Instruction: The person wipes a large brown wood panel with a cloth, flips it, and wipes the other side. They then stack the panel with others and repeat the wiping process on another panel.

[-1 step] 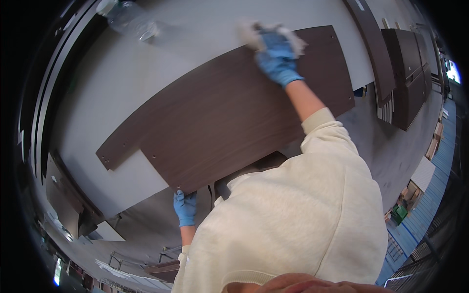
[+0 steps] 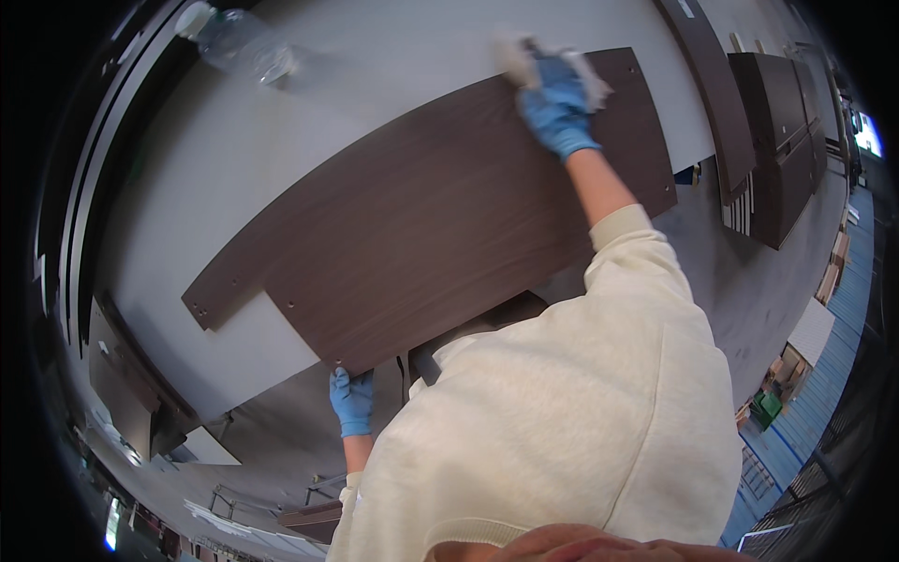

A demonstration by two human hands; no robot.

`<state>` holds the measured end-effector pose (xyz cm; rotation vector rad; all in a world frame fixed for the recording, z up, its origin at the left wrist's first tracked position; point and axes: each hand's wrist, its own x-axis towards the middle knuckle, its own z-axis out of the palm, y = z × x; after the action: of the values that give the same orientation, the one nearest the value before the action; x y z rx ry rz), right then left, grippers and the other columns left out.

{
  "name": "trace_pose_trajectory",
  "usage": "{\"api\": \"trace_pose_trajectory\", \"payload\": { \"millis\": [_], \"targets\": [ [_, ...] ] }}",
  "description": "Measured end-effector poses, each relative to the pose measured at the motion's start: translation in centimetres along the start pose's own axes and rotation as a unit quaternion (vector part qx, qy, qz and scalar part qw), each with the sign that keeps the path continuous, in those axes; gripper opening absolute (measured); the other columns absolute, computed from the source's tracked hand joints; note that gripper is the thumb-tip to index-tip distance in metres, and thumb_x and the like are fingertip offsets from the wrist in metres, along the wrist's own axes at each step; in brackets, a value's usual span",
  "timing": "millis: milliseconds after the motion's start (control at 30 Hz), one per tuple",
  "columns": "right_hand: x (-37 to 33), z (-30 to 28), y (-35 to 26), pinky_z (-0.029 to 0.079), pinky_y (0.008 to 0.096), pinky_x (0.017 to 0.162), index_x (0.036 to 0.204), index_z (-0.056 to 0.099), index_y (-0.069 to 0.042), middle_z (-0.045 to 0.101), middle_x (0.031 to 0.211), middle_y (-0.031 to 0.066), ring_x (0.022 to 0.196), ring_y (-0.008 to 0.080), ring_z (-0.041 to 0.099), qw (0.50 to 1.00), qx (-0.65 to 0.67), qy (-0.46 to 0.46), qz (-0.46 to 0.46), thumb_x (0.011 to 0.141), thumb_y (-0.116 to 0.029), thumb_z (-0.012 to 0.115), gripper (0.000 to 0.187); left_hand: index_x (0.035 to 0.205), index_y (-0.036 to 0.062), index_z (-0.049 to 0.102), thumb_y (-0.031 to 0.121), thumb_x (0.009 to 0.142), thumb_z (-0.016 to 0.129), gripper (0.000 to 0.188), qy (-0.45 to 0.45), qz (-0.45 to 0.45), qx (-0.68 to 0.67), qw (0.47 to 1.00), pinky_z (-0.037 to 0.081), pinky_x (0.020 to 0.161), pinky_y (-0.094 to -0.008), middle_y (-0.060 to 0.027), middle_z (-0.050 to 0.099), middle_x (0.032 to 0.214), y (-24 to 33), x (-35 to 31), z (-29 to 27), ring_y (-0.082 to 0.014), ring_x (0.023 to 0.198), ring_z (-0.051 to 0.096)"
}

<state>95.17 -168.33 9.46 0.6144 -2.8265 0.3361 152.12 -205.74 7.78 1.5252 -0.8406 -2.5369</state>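
A dark brown wood-grain panel (image 2: 421, 215) with a curved far edge, a notch at its left end and small holes near its corners lies on a light grey tabletop (image 2: 150, 281). In a blue glove, my right hand (image 2: 562, 108) is closed on a pale rag (image 2: 596, 82), pressed against the panel near its far edge; motion blurs the rag. My left hand (image 2: 352, 398), also gloved in blue, grips the panel's near left corner, its thumb on top beside a hole and the other fingers partly hidden.
A clear plastic bottle (image 2: 234, 42) with a white cap lies at the far left. Long dark strips (image 2: 70, 197) line the left side. More brown boards (image 2: 773, 140) are stacked at the right, and further panels (image 2: 126, 393) stand at the lower left.
My right hand has moved a little to the right along the panel's far edge with the rag. My left hand stays at the near left corner.
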Motion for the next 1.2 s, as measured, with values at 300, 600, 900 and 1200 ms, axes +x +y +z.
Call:
{"api": "trace_pose_trajectory", "payload": {
  "millis": [300, 600, 900, 1200],
  "targets": [
    [-18.8, -6.7, 29.5, 0.049, 0.0533, 0.105, 0.136, 0.064, -0.008, 0.065, 0.135, 0.0260, 0.124, 0.0476, 0.060, 0.922, -0.123, 0.030, 0.366, 0.098, -0.033, 0.051, 0.048, 0.157, 0.0099, 0.046, 0.036, 0.105, 0.061, 0.060, -0.017, -0.015, -0.112, 0.993, 0.027, 0.130, -0.0449, -0.0107, 0.046, 0.162, -2.4, 0.0, -0.1, -0.0296, 0.148, 0.042],
    [-23.1, -16.3, 30.4, 0.055, 0.0487, 0.096, 0.134, 0.064, -0.004, 0.071, 0.125, 0.0247, 0.114, 0.0421, 0.069, 0.884, -0.027, 0.122, 0.450, 0.098, -0.027, 0.050, 0.045, 0.158, 0.0127, 0.044, 0.058, 0.103, 0.055, 0.073, 0.108, 0.038, -0.134, 0.984, 0.027, 0.129, -0.0424, -0.0082, 0.045, 0.163, -6.0, -0.1, 3.8, -0.0280, 0.149, 0.041],
    [-1.5, -8.3, 31.5, 0.051, 0.0556, 0.103, 0.141, 0.059, -0.018, 0.063, 0.140, 0.0154, 0.129, 0.0372, 0.060, 0.994, -0.011, -0.080, 0.069, 0.099, -0.017, 0.051, 0.043, 0.162, 0.0109, 0.035, 0.078, 0.093, 0.054, 0.098, -0.041, -0.138, -0.430, 0.891, 0.028, 0.127, -0.0503, -0.0083, 0.040, 0.166, -17.2, -1.2, 13.6, -0.0306, 0.150, 0.039],
    [-25.1, -21.5, 37.8, 0.054, 0.0473, 0.100, 0.120, 0.072, -0.007, 0.069, 0.125, 0.0202, 0.117, 0.0388, 0.065, 0.819, -0.089, -0.549, 0.138, 0.089, -0.007, 0.058, 0.034, 0.161, 0.0207, 0.038, 0.093, 0.084, 0.047, 0.106, 0.239, -0.015, -0.152, 0.959, 0.035, 0.123, -0.0501, -0.0064, 0.040, 0.164, -22.6, 1.9, 28.5, -0.0309, 0.147, 0.041]
  ]
}}
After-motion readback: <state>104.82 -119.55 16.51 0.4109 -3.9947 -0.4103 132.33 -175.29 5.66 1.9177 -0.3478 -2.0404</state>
